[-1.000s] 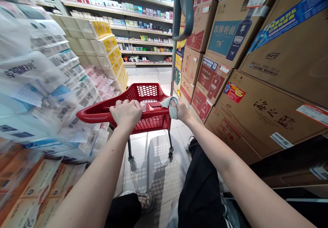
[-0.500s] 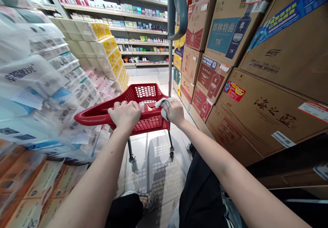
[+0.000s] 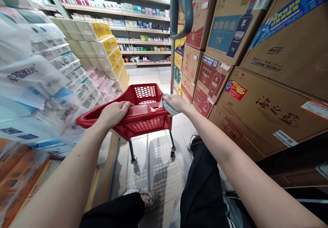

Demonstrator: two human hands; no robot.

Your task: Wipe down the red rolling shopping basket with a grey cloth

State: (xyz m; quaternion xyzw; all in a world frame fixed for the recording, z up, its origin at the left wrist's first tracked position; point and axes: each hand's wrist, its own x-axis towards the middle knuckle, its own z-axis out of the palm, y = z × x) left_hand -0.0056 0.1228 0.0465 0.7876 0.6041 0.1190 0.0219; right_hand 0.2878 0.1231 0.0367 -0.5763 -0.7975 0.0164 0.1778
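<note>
A red plastic shopping cart with mesh sides stands on thin legs with casters. My left hand grips its near rim, left of the flat label panel, with the fingers curled over the edge. At the rim's right end, my right hand is closed on a pale grey-green cloth, which it presses against the red plastic. Just beyond that corner rises a metal pole topped by a grey loop handle. Part of the cloth is hidden under my right fingers.
Plastic-wrapped tissue packs are piled on the left, with orange packages lower down. Stacked cardboard cartons line the right side. Shelves of small boxed goods stand ahead. My feet rest on the tiled floor behind the cart.
My left hand has slid left along the cart's rim, baring the label panel. My right hand and the cloth have shifted slightly right at the corner. The cart sits marginally further right in view.
</note>
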